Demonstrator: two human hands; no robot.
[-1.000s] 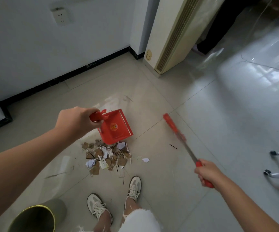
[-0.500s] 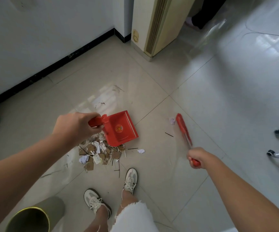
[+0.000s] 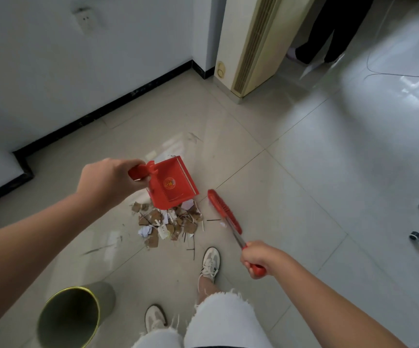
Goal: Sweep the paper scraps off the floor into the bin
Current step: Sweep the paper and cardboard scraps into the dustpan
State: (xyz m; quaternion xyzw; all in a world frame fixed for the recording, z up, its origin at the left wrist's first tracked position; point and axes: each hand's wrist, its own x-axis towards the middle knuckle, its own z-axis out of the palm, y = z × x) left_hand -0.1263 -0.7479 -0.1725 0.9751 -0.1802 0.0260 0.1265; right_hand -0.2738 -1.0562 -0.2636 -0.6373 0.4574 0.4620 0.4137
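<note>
Dustpan (image 3: 172,184): centre frame, left hand (image 3: 108,182) clamped on its handle, poised over the scraps (image 3: 169,223).
Brush (image 3: 224,211): right hand (image 3: 259,259) gripping it, beside the pile to push.
Bin (image 3: 72,316): lower left, waiting.

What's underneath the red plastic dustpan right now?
The far edge of the pile of paper and cardboard scraps shows below the red plastic dustpan; any scraps directly beneath it are covered.
</note>
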